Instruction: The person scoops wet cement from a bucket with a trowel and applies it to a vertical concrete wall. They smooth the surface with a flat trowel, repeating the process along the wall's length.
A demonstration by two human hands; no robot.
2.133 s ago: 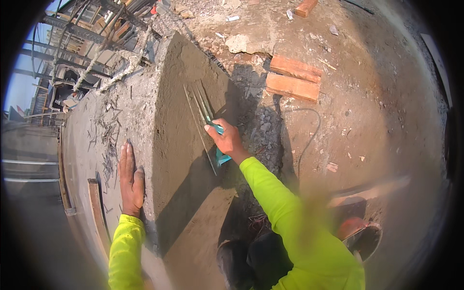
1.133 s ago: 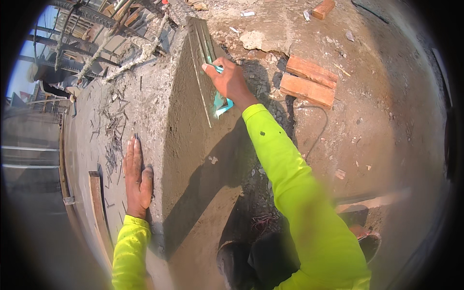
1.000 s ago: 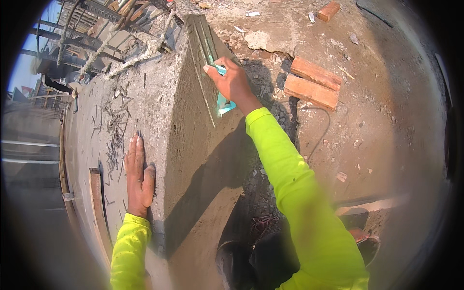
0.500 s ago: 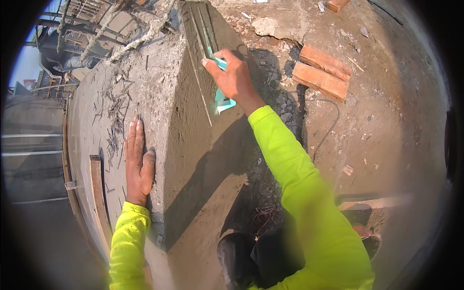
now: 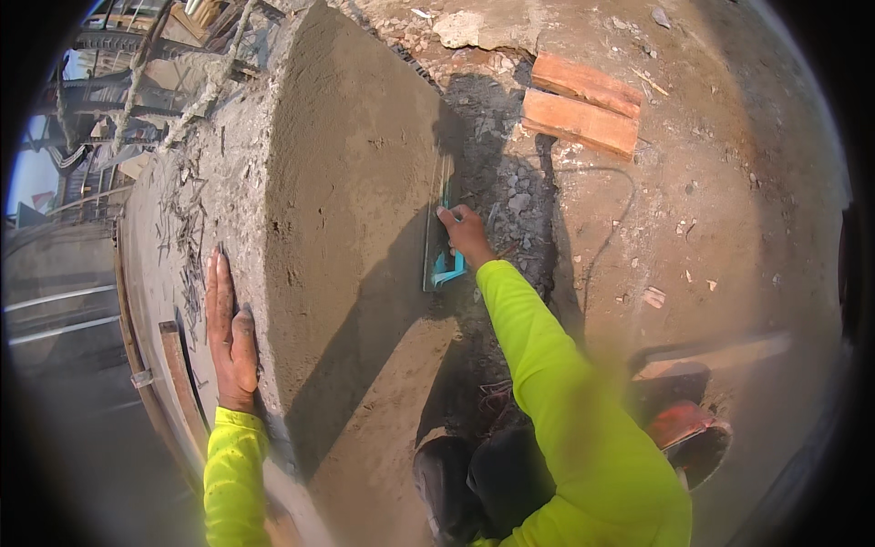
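"Gripping a plastering trowel [image 5: 447,272] by its teal handle, a right hand [image 5: 467,232] in a lime-yellow sleeve [image 5: 538,356] works at the long, grey-brown side face [image 5: 337,155] of a concrete block [image 5: 239,164]."

"Where on that face is the trowel?"

"Close to its right-hand edge, about midway along, with the narrow blade lying lengthwise beside that edge. The fingers are wrapped closed around the handle."

"And the left hand [image 5: 230,333]?"

"Spread flat on the block's rough grey top, just beside the edge where top and side face meet. Its fingers are straight and close together, with nothing in its hold."

"What lies around them?"

"Thin dark metal scraps [image 5: 193,214] litter the top beyond the left fingertips, and a wooden strip [image 5: 182,378] lies nearer the block's left edge. Off the block, past the right edge of the side face, two orange-red bricks [image 5: 581,123] sit side by side on the dusty ground [image 5: 702,237]. A bucket [image 5: 682,424], partly blurred, is near the right sleeve."
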